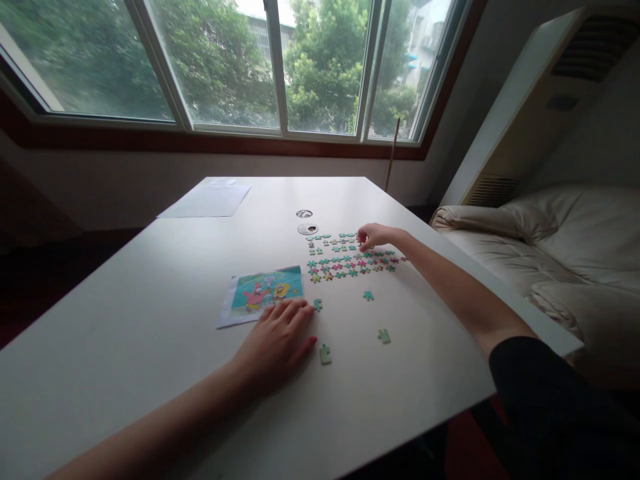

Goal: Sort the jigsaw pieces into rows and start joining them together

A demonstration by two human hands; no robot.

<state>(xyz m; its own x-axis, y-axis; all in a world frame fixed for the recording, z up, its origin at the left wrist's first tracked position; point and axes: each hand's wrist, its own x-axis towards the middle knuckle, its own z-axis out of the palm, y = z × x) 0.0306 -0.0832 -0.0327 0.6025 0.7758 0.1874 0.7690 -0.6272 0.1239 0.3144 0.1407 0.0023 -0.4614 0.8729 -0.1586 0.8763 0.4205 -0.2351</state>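
Observation:
My left hand [283,330] lies flat and open on the table, its fingers over the lower edge of a printed cartoon picture [267,290] on a white sheet. By its fingertips is a teal puzzle piece [318,305], and a pale green piece [325,354] lies beside its thumb. My right hand [375,235] reaches to the far rows, fingers curled together and pointing down among the puzzle pieces [343,260]. What its fingertips hold, if anything, is too small to make out. Two loose pieces, one teal [369,295] and one pale green [383,335], lie nearer me.
Two round metallic-looking inserts [307,229] show in the white table [150,287] beyond the pieces. White paper [207,200] lies at the far left corner. A cream sofa [550,233] stands right of the table, a thin stick [393,153] leans by the window.

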